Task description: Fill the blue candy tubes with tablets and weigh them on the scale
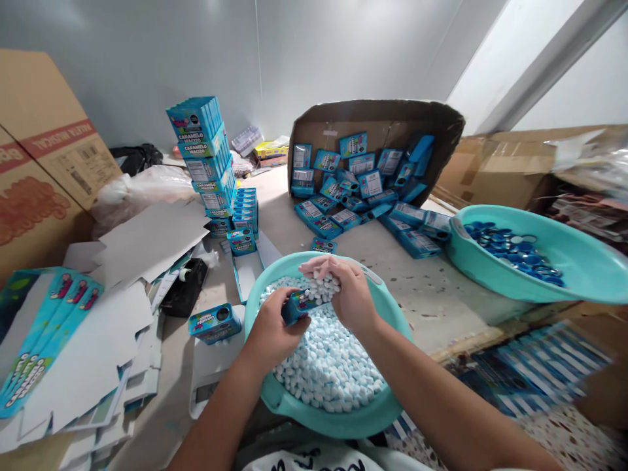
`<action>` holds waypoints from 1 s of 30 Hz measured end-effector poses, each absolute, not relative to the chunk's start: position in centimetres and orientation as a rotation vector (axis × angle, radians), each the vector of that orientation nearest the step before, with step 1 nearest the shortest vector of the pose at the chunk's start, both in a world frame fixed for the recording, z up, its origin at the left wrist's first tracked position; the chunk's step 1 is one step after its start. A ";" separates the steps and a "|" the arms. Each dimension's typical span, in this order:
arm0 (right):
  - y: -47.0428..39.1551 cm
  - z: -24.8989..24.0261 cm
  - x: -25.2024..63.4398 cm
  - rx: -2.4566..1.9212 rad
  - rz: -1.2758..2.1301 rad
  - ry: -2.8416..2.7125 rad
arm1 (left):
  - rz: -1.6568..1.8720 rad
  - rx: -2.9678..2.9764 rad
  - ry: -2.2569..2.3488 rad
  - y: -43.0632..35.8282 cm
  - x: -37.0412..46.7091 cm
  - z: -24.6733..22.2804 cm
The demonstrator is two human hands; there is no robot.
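— Along the back, a plain grey wall (318, 52); before it, a crowded counter (436, 301), with a tall stack of blue boxes (206, 167) to the left and, farther right, a tipped brown carton (321, 125) with a jumble of boxes (370, 183) inside and in front.

— And the work in hand?

— Over a turquoise basin (338, 425) of pale sweets (333, 366). In the left grip (275, 327), curled snugly round the sides: one small blue box (295, 307), tilted, apparently mouth toward the right grip (354, 297).

— And in that one?

— A loose handful (324, 289) of sweets, cupped, half open, right up against the end of the box.

— Best way to go about it?

— Keep low over the basin, to catch strays. Squeeze just enough for steadiness, never enough to buckle the card. Shape the cup into a narrow spout and feed gradually; with too much at once, probably a jam at the mouth.

— How full inside?

— Impossible to tell from here. Best to tap lightly and check.
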State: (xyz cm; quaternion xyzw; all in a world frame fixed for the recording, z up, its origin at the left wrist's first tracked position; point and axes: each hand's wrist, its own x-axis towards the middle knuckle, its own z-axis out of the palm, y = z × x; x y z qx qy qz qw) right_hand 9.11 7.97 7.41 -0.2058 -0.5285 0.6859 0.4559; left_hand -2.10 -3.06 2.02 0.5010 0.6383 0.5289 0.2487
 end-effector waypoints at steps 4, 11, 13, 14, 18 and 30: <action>8.0 7.2 9.2 -0.517 1.736 -1.251 | 1.447 1.379 1.737 -3.0 -2.0 1.9; 7.9 7.1 9.2 -0.449 1.744 -1.359 | 1.449 1.464 1.809 -3.2 -1.8 2.4; 7.9 7.1 9.2 -0.432 1.702 -1.387 | 1.426 1.470 1.772 -3.3 -1.8 2.5; 7.9 7.1 9.2 -0.426 1.692 -1.382 | 1.427 1.467 1.756 -3.3 -1.8 2.5; 8.0 7.2 9.2 -0.479 1.729 -1.289 | 1.457 1.456 1.794 -3.3 -1.8 2.2; 8.2 6.5 9.6 -0.580 1.238 -1.857 | 1.582 1.566 1.993 -3.9 -1.4 2.8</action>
